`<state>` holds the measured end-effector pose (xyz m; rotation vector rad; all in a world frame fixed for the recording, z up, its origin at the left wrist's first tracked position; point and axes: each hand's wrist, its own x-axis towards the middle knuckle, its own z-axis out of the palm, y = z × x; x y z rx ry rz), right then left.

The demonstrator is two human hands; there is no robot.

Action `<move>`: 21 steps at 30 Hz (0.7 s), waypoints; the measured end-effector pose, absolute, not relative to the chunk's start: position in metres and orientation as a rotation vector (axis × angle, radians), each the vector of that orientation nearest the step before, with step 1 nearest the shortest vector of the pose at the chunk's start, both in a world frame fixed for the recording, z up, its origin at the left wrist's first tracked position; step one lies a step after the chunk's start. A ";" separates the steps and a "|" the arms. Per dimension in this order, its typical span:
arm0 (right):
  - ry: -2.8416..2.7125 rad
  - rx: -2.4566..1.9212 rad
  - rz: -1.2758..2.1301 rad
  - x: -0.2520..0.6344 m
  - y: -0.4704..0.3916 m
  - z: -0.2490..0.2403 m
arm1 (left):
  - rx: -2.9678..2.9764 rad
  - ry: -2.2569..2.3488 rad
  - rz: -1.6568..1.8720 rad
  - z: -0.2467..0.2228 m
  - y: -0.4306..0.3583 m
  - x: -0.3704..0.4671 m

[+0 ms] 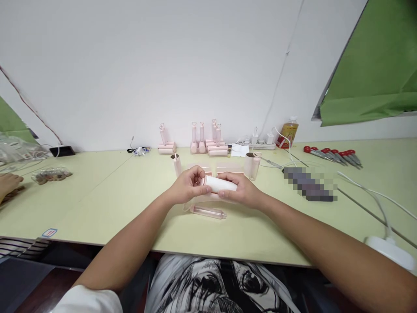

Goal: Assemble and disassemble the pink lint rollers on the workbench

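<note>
We have the roll [222, 184] held in both hands, just above the worktop [114, 195], roughly level, in front of the body. Left hand [190, 186] has its thumb along the near side and bent fingers at the roll's left end; we read that as working or steadying the edge there. Right hand [243, 190] is wrapped round the other end, thumb near, fingers over the top, probably as the anchor so the roll can't spin. Neither hand is free. A pale pink piece lies below the roll, mostly covered; we can't tell if it touches.

The clear pink handle [208, 211] lies on its side on the near side of the roll, loop end to the left, likely put there for easy reach. Behind the hands, two tubes stand upright, the left tube [176, 165] and the right tube [249, 167], open ends up; on end they shouldn't roll off. Pink sets [218, 150] line the wall, handles upright, seemingly parked there to leave the near area for handwork.

On the right, red-tipped tools [350, 157] lie in a slanted row, apart from the pink parts; a bottle [288, 131] stands by the wall. Far left, another person's hand [9, 183] rests well apart from ours.
</note>
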<state>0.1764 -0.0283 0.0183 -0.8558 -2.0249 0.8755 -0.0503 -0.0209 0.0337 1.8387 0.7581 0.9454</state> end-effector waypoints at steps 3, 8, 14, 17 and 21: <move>-1.955 -0.875 0.875 0.175 -0.027 0.017 | 1.784 0.798 0.901 0.033 -0.020 -0.050; -1.844 -0.948 0.861 0.173 -0.025 0.016 | 1.762 0.809 0.918 0.033 -0.022 -0.048; -1.833 -0.989 0.935 0.174 -0.023 0.016 | 1.859 0.824 1.007 0.032 -0.023 -0.045; -1.801 -1.024 0.924 0.173 -0.025 0.017 | 1.892 0.842 1.049 0.033 -0.021 -0.045; -1.782 -0.990 0.967 0.169 -0.029 0.018 | 1.858 0.846 1.049 0.034 -0.020 -0.046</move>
